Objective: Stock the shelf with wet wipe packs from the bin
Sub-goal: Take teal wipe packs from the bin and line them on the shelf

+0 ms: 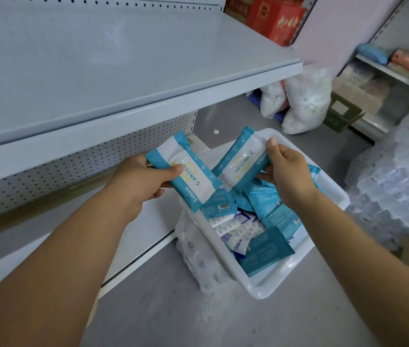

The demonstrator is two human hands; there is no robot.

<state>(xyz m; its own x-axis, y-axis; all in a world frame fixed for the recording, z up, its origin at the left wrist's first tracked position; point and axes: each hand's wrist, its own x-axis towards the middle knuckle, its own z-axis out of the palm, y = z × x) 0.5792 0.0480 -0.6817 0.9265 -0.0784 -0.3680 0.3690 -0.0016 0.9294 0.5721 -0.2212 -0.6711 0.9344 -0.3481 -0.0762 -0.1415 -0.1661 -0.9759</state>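
Both forearms reach in from the bottom edge, bare, angled up and inward toward the bin [268, 289] on the floor [173, 316].

Progress: looks like the very start. The grey shelf [123, 71] at upper left shows no packs on the part in view. The lower shelf [145, 229] under it shows none either, as far as visible. Two packs are lifted out and neither is placed yet. A heap of loose packs [268, 204], teal and white, lies in the bin, plus some smaller blue-white sachets, so most of the stocking is left.

Hands: the left hand [143, 184] grips the left pack [198, 181] at one end. Its thumb lies across the printed face and its fingers curl underneath. That pack is tilted and held just in front of the shelf edge, above the bin's near-left rim. The right hand [287, 171] pinches the right pack [242, 159] by its long edge. The thumb tip is on the top corner and the fingers are below. This pack is also tilted, directly over the bin. The two packs are near each other; I cannot tell if their corners touch. Wrists are roughly level, palms facing in toward each other.

Other stuff: a clear plastic bag [198, 259] is against the bin's left wall. White sacks [303, 103] sit on the floor behind. A red carton [276, 18] is at the top. A clear wrapped bundle [398, 184] is at right.
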